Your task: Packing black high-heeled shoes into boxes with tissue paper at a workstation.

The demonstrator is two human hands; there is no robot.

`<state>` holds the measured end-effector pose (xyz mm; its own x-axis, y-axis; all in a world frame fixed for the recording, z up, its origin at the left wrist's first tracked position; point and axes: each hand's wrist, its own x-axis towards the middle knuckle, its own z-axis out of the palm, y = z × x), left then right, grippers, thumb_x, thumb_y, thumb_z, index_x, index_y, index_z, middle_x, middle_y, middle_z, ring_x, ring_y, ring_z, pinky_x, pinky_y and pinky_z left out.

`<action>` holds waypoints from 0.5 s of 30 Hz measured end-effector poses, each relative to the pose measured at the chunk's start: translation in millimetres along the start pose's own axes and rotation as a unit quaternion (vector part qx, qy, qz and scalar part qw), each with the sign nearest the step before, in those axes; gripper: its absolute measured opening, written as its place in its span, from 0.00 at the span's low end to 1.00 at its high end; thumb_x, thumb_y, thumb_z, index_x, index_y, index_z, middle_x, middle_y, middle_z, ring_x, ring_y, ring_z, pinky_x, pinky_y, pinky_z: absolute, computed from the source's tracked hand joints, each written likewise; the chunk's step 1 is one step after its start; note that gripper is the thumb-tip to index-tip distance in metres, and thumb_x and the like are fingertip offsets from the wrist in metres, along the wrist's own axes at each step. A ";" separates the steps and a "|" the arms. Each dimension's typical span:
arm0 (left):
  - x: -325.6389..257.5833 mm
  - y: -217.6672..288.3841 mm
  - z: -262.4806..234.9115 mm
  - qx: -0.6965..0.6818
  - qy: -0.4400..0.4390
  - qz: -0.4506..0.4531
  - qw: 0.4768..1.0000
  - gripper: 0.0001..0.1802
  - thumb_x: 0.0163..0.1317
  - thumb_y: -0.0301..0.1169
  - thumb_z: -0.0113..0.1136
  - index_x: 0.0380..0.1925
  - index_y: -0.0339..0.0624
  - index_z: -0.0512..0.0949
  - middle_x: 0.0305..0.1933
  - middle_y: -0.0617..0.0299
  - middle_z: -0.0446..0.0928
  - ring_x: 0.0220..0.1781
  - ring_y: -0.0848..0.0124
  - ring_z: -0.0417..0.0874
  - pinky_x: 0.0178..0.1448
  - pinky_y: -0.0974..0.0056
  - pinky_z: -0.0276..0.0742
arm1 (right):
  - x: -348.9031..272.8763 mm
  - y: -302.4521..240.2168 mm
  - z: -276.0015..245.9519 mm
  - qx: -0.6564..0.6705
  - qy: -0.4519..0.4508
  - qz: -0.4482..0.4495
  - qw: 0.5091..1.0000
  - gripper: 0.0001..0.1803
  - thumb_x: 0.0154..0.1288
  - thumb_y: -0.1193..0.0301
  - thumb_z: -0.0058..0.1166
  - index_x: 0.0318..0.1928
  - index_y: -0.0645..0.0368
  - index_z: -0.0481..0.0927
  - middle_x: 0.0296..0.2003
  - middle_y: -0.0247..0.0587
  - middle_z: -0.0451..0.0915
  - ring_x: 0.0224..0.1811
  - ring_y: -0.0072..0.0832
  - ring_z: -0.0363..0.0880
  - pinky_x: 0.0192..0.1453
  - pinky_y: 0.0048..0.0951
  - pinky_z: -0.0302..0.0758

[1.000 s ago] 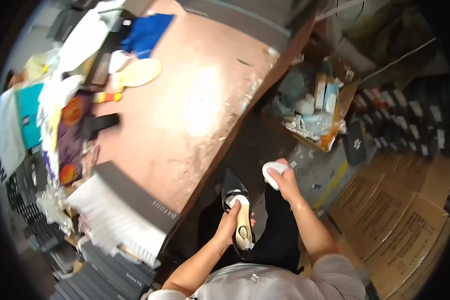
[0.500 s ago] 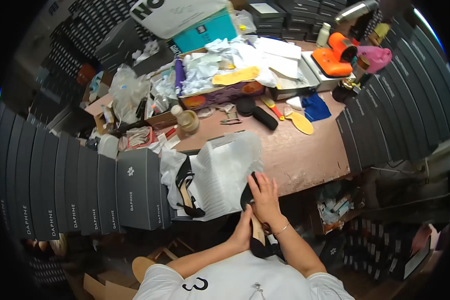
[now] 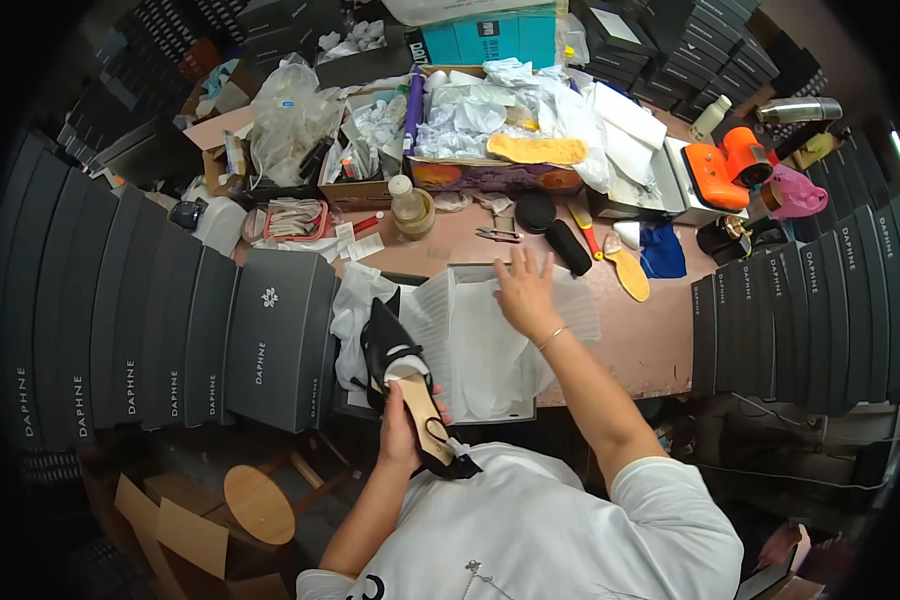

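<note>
My left hand grips a black pointed-toe shoe with a beige insole, a thin strap and white padding tucked into its front. The shoe is tilted, its toe over the left part of an open shoe box. Behind it, another black shoe is mostly hidden. My right hand, fingers spread, is above the far right part of the box, close to the white tissue paper. Whether it touches the paper I cannot tell. White wrapping lies at the box's left side.
Dark grey shoe boxes line the left, with more boxes on the right. Behind the open box are a glue jar, a black brush, a yellow insole and a blue cloth. A wooden stool stands below left.
The held shoe has moved left and up, now in my left hand alone. My right hand has let go of it and reached forward over the box. The view has shifted.
</note>
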<state>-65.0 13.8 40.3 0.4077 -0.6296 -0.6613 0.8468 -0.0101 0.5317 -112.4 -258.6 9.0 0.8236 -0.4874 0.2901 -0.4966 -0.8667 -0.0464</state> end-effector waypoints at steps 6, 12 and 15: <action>47.6 -67.6 17.4 -0.061 0.002 -0.091 0.994 0.27 0.69 0.54 0.46 0.51 0.42 0.67 0.37 0.50 0.77 0.32 0.63 0.80 0.34 0.59 0.79 | -61.6 32.7 25.2 0.149 -0.302 -0.131 0.932 0.09 0.60 0.66 0.52 0.32 0.59 0.77 0.30 0.48 0.80 0.34 0.46 0.81 0.40 0.52 0.74; 75.6 -91.5 33.2 -0.025 0.041 -0.070 0.996 0.27 0.66 0.56 0.50 0.51 0.46 0.65 0.46 0.58 0.72 0.40 0.61 0.79 0.40 0.55 0.79 | 23.1 25.8 73.1 0.186 -0.130 -0.172 0.959 0.09 0.61 0.70 0.48 0.30 0.61 0.79 0.31 0.52 0.81 0.33 0.48 0.82 0.35 0.43 0.78; 63.0 -77.9 39.4 -0.040 -0.008 -0.058 0.998 0.33 0.67 0.59 0.44 0.55 0.41 0.68 0.51 0.60 0.74 0.42 0.65 0.79 0.44 0.57 0.79 | 32.2 20.6 105.1 0.061 -0.382 -0.224 0.894 0.10 0.60 0.69 0.49 0.35 0.61 0.80 0.35 0.53 0.82 0.36 0.49 0.82 0.39 0.42 0.79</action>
<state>-118.7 -55.7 -22.0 0.3007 -0.6403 -0.7068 0.9126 -0.0222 0.4083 -67.3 -303.3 -83.1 0.9022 0.0229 -0.4308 -0.0738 -0.9757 -0.2064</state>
